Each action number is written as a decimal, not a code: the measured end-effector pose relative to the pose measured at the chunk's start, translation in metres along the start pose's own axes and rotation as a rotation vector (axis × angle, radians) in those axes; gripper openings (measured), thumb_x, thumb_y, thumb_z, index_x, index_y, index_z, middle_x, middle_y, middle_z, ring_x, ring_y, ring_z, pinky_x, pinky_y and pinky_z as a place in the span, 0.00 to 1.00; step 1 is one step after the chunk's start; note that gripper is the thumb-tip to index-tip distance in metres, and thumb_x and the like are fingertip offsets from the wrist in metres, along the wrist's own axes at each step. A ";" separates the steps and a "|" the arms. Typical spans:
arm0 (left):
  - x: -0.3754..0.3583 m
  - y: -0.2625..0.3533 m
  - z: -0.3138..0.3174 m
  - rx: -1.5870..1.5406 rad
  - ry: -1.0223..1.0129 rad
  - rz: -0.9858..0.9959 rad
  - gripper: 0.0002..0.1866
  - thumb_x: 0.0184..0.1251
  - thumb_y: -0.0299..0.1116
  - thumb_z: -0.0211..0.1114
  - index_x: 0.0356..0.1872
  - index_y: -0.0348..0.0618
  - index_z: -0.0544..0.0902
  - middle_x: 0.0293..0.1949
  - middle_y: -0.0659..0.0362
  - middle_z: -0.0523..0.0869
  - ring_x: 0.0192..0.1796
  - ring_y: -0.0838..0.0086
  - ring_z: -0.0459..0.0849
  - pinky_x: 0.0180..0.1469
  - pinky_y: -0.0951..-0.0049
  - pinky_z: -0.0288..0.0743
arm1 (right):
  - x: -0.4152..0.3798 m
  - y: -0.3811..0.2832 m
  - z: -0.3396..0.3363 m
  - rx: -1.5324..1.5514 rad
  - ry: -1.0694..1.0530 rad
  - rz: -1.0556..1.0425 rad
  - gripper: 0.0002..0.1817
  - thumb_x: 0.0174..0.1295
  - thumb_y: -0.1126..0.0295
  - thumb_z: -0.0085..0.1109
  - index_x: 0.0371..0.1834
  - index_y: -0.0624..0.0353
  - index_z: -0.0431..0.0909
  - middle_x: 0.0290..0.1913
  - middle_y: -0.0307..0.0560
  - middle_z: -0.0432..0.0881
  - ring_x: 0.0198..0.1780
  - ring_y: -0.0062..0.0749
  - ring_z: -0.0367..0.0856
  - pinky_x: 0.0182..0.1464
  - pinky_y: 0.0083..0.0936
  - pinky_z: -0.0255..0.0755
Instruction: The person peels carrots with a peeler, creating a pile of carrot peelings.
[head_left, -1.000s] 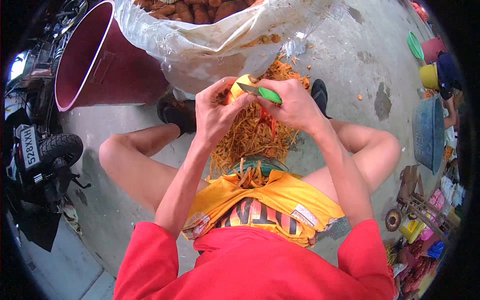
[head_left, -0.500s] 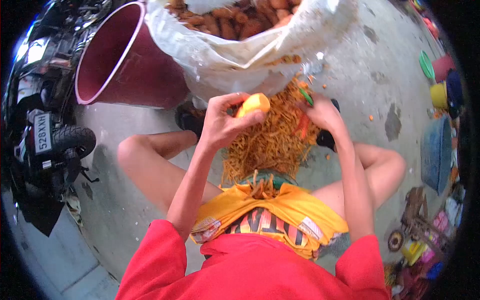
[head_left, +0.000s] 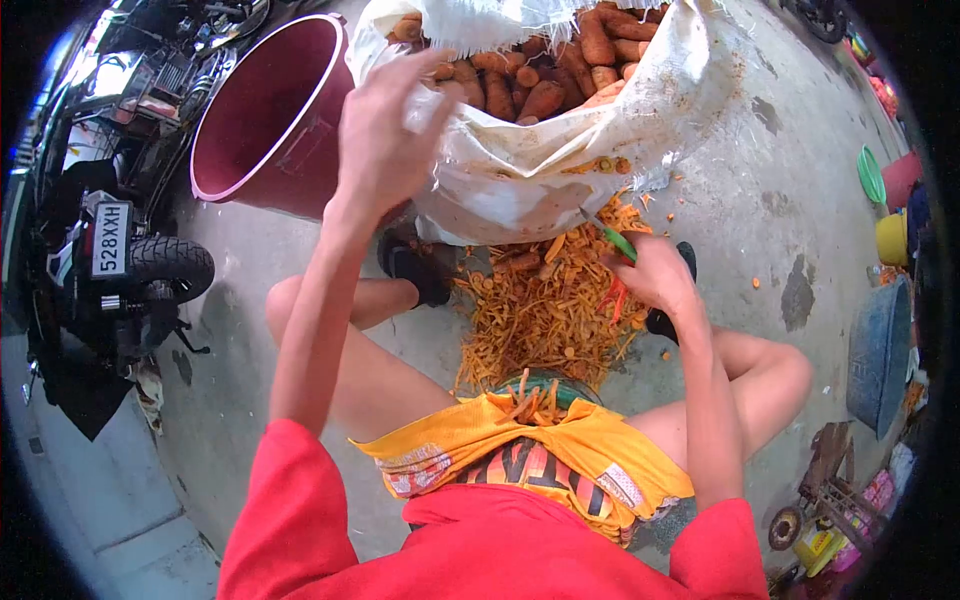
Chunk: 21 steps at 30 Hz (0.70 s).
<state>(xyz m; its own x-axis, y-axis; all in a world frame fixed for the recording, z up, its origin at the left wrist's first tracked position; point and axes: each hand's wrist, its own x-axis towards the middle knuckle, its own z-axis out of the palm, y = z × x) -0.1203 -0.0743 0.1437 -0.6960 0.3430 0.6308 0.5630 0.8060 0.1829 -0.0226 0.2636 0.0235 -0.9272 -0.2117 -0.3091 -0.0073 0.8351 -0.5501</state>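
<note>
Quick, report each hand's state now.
Left hand: open, reaching toward the white sack of unpeeled carrots.
Right hand: closed on the green-handled peeler.

Bright, flat daylight, soft shadows under the legs. Heavy fisheye: black vignette at corners, edges bent and smeared. White sack (head_left: 520, 190) near blown out. Left hand (head_left: 385, 135) motion-blurred; centre sharp, scooter (head_left: 120, 260) at left edge darker and soft
</note>
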 end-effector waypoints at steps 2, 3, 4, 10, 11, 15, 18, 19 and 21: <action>-0.014 0.004 0.005 0.179 -0.233 0.213 0.20 0.79 0.46 0.61 0.57 0.41 0.86 0.53 0.50 0.90 0.63 0.60 0.84 0.75 0.53 0.64 | -0.004 -0.003 -0.007 -0.008 -0.016 0.012 0.18 0.65 0.57 0.67 0.47 0.61 0.85 0.37 0.67 0.86 0.45 0.65 0.85 0.47 0.52 0.78; -0.023 0.005 0.003 0.139 -0.327 0.188 0.16 0.77 0.41 0.61 0.50 0.39 0.86 0.47 0.50 0.90 0.60 0.60 0.85 0.75 0.49 0.62 | -0.008 -0.003 -0.010 -0.036 -0.008 0.020 0.18 0.65 0.57 0.66 0.47 0.61 0.85 0.37 0.67 0.86 0.45 0.65 0.85 0.47 0.52 0.78; -0.031 0.004 -0.001 0.137 -0.330 0.185 0.16 0.77 0.41 0.61 0.50 0.39 0.86 0.47 0.50 0.90 0.60 0.60 0.85 0.75 0.49 0.62 | -0.013 -0.003 -0.013 -0.067 -0.004 0.030 0.17 0.65 0.58 0.66 0.46 0.61 0.85 0.37 0.66 0.86 0.45 0.66 0.85 0.47 0.53 0.78; -0.023 0.010 -0.025 0.128 -0.656 -0.106 0.11 0.76 0.36 0.59 0.43 0.40 0.85 0.36 0.48 0.89 0.47 0.53 0.89 0.56 0.54 0.78 | -0.024 -0.004 -0.025 -0.065 0.029 0.006 0.16 0.64 0.57 0.67 0.42 0.60 0.84 0.37 0.65 0.87 0.44 0.65 0.85 0.47 0.53 0.79; -0.015 -0.001 -0.021 0.057 -0.604 -0.187 0.10 0.76 0.36 0.60 0.44 0.42 0.85 0.35 0.47 0.90 0.42 0.54 0.90 0.46 0.54 0.81 | -0.023 -0.003 -0.024 -0.062 0.030 0.001 0.16 0.64 0.57 0.67 0.42 0.60 0.84 0.37 0.65 0.87 0.44 0.65 0.85 0.47 0.53 0.79; 0.016 -0.051 0.017 0.113 -0.404 -0.111 0.17 0.69 0.38 0.69 0.56 0.46 0.86 0.43 0.48 0.93 0.48 0.57 0.92 0.51 0.57 0.84 | -0.020 -0.002 -0.021 -0.074 0.057 -0.019 0.15 0.63 0.60 0.70 0.40 0.62 0.84 0.35 0.65 0.86 0.42 0.65 0.85 0.44 0.50 0.78; 0.037 -0.081 0.035 0.294 -0.553 -0.006 0.25 0.64 0.37 0.74 0.64 0.49 0.85 0.48 0.49 0.93 0.49 0.56 0.92 0.55 0.58 0.84 | -0.021 -0.004 -0.023 -0.071 0.041 -0.014 0.15 0.62 0.60 0.70 0.40 0.62 0.83 0.35 0.65 0.85 0.42 0.66 0.84 0.44 0.51 0.78; 0.043 -0.094 0.038 0.267 -0.637 0.018 0.29 0.61 0.38 0.75 0.65 0.48 0.84 0.49 0.49 0.92 0.49 0.56 0.91 0.55 0.58 0.84 | -0.021 -0.006 -0.022 -0.067 0.033 -0.021 0.15 0.62 0.60 0.70 0.40 0.63 0.83 0.35 0.66 0.85 0.42 0.66 0.84 0.44 0.51 0.77; 0.054 -0.085 0.021 0.166 -0.728 -0.008 0.30 0.59 0.36 0.79 0.65 0.43 0.84 0.53 0.51 0.91 0.49 0.60 0.92 0.56 0.62 0.85 | -0.020 -0.006 -0.024 -0.058 0.044 -0.044 0.15 0.62 0.61 0.70 0.40 0.63 0.82 0.34 0.66 0.84 0.42 0.67 0.83 0.43 0.51 0.77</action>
<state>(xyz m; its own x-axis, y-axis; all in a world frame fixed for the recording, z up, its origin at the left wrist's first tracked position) -0.2152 -0.1136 0.1463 -0.8515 0.5228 -0.0399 0.5219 0.8524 0.0325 -0.0132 0.2749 0.0511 -0.9411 -0.2274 -0.2504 -0.0688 0.8535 -0.5165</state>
